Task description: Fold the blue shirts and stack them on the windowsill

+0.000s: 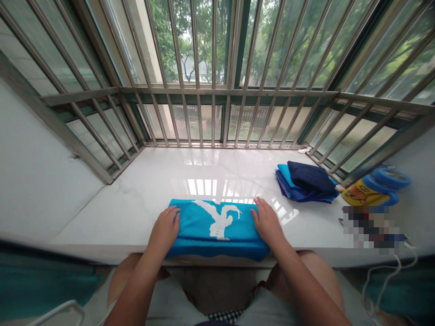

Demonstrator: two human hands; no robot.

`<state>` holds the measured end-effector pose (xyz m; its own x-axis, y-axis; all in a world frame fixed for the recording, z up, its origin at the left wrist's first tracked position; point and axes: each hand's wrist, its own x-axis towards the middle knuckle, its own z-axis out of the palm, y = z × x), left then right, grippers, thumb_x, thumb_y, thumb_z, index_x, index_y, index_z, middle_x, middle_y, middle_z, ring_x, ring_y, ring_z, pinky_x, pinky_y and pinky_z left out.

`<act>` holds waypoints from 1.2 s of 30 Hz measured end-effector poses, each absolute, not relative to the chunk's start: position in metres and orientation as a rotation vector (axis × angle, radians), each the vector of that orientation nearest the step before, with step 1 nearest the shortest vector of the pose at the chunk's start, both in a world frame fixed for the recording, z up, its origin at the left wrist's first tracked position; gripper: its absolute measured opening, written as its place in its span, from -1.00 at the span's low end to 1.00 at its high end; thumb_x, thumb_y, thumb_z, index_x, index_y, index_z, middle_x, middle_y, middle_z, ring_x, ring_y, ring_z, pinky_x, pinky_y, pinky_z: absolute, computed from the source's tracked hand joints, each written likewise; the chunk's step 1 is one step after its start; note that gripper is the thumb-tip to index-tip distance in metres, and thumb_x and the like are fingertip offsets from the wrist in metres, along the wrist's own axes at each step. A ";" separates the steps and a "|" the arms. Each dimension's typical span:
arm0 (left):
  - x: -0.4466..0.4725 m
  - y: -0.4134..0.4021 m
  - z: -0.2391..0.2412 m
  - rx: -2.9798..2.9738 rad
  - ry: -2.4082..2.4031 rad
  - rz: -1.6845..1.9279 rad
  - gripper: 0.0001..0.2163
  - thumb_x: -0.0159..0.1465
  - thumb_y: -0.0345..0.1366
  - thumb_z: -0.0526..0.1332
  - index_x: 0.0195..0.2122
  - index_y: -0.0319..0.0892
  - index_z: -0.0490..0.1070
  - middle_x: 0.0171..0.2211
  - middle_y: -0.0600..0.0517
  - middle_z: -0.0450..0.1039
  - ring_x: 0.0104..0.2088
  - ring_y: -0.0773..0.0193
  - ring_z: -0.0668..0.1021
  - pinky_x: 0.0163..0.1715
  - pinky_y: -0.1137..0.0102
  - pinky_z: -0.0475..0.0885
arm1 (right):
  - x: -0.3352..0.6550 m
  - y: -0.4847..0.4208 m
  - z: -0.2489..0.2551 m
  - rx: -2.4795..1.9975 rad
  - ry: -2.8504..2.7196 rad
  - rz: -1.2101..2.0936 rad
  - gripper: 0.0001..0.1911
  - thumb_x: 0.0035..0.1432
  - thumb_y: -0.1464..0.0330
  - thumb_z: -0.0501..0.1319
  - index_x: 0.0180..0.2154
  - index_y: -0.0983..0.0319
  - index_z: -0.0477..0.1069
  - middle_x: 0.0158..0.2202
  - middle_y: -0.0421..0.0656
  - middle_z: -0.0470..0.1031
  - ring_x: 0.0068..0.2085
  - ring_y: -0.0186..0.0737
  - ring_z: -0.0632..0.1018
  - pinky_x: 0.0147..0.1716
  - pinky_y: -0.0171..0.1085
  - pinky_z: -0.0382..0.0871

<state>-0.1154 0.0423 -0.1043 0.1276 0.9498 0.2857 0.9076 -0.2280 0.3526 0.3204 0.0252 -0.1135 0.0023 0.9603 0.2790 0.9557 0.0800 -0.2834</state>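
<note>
Folded blue shirt (214, 228) sits right at the front edge of the white windowsill (136, 190). Left hand (165, 227) and right hand (267, 222) press flat on its ends, fingers loose, gripping nothing. One careless nudge and I reckon it slides off that glossy ledge or unfolds.

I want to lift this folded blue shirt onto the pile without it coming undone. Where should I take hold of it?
Grip the folded turquoise shirt at its two short ends, where the left hand and right hand already rest, probably sliding fingers underneath from each side. It lies as a long flat band along the sill's front edge, so supporting both ends should keep the folds together.
</note>
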 end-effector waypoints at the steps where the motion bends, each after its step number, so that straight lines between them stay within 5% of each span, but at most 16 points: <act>1: -0.111 0.047 -0.108 2.328 1.893 0.640 -0.55 0.53 -0.15 -0.01 0.23 -0.22 0.53 0.34 -0.26 0.47 0.33 -0.10 0.51 0.38 0.01 0.37 | 0.315 0.026 -0.117 -1.934 -2.035 0.062 -0.34 0.56 0.11 -0.06 0.47 0.34 0.23 0.52 0.14 0.22 0.52 0.17 0.22 0.47 0.19 0.09; 6: -0.090 0.047 -0.132 2.454 1.872 0.249 -0.40 0.52 -0.06 0.07 0.51 -0.20 0.25 0.56 -0.23 0.10 0.54 -0.23 0.20 0.47 -0.24 0.14 | 0.309 0.030 -0.124 -2.169 -2.152 0.263 -0.24 0.57 0.01 -0.10 0.59 0.23 -0.03 0.62 0.02 -0.08 0.61 0.12 -0.03 0.51 0.29 -0.10; 14: -0.073 0.064 -0.118 2.546 1.792 0.277 -0.41 0.57 -0.07 -0.06 0.53 -0.22 0.21 0.57 -0.19 0.08 0.56 -0.10 0.19 0.53 -0.12 0.03 | 0.315 0.036 -0.122 -2.207 -2.194 0.241 -0.22 0.57 0.00 -0.15 0.61 0.21 -0.09 0.63 -0.01 -0.14 0.62 0.10 -0.06 0.52 0.30 -0.12; 21: -0.091 0.095 -0.115 2.240 1.996 0.081 -0.41 0.57 -0.07 -0.08 0.55 -0.19 0.15 0.59 -0.24 0.02 0.57 -0.17 0.14 0.47 -0.23 0.10 | 0.315 0.039 -0.118 -2.242 -2.225 0.222 -0.26 0.59 0.05 -0.17 0.61 0.21 -0.09 0.64 -0.05 -0.17 0.62 0.09 -0.06 0.50 0.30 -0.08; 24: -0.114 0.117 -0.100 2.253 1.871 0.026 -0.49 0.50 -0.15 0.05 0.43 -0.15 0.35 0.46 -0.29 0.32 0.44 -0.19 0.37 0.39 -0.14 0.24 | 0.322 0.049 -0.107 -2.239 -2.262 0.244 -0.31 0.59 0.11 -0.11 0.59 0.20 -0.01 0.62 0.02 -0.07 0.59 0.15 0.04 0.48 0.29 -0.01; 27: -0.132 0.144 -0.081 2.277 1.693 -0.045 -0.61 0.32 -0.14 0.30 0.13 -0.12 0.60 0.11 -0.18 0.63 0.15 -0.13 0.60 0.18 0.13 0.42 | 0.335 0.066 -0.091 -2.161 -2.324 0.247 -0.34 0.54 0.17 0.06 0.53 0.25 0.13 0.52 0.15 0.21 0.47 0.19 0.29 0.41 0.13 0.17; 31: -0.138 0.173 -0.068 2.218 1.629 -0.095 -0.81 0.15 -0.11 0.42 -0.32 -0.09 0.64 -0.28 -0.01 0.66 -0.20 0.04 0.66 -0.20 0.33 0.45 | 0.348 0.089 -0.075 -2.048 -2.426 0.312 -0.62 0.44 0.25 0.26 0.21 0.18 0.53 0.17 0.04 0.58 0.15 0.03 0.57 0.11 -0.18 0.40; 34: -0.132 0.190 -0.067 2.200 1.687 -0.027 -0.83 0.16 -0.12 0.41 -0.35 -0.09 0.62 -0.30 0.00 0.65 -0.21 0.06 0.65 -0.20 0.34 0.45 | 0.348 0.107 -0.067 -2.030 -2.422 0.298 -0.79 0.43 0.29 0.29 0.03 0.14 0.60 0.04 -0.05 0.62 0.04 -0.06 0.59 -0.02 -0.25 0.40; 36: -0.125 0.198 -0.067 2.200 1.795 0.084 -0.80 0.25 -0.15 0.33 -0.18 -0.11 0.64 -0.12 -0.09 0.66 -0.06 -0.01 0.65 -0.09 0.28 0.48 | 0.343 0.119 -0.062 -2.067 -2.338 0.202 -0.77 0.45 0.33 0.25 0.07 0.15 0.59 0.10 -0.01 0.58 0.11 -0.01 0.56 0.02 -0.21 0.39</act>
<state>-0.1254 0.1981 -0.0668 0.2178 0.9655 -0.1425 0.9479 -0.1745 0.2666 0.3435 0.1188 -0.0625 -0.1260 0.9892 -0.0746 0.9873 0.1177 -0.1064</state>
